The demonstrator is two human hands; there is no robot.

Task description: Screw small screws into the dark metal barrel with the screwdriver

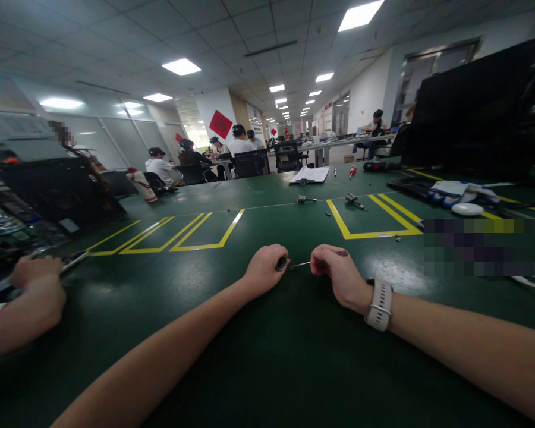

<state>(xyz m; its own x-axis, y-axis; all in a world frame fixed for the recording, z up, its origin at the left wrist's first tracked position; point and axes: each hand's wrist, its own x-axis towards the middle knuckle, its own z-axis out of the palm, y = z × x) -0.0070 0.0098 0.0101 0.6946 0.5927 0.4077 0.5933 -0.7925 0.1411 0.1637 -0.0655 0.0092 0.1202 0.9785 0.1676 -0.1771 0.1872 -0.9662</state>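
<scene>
Work looked unfinished: my left hand (265,268) clasped a grey metal cylinder (282,264); beside it, my right hand (339,276) pinched a silver-shafted tool (301,264).

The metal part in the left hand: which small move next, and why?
Perhaps align the thin tool in the right hand with the metal part: the left hand grips it, its round end showing, and the tool's tip points towards it, close by.
</scene>
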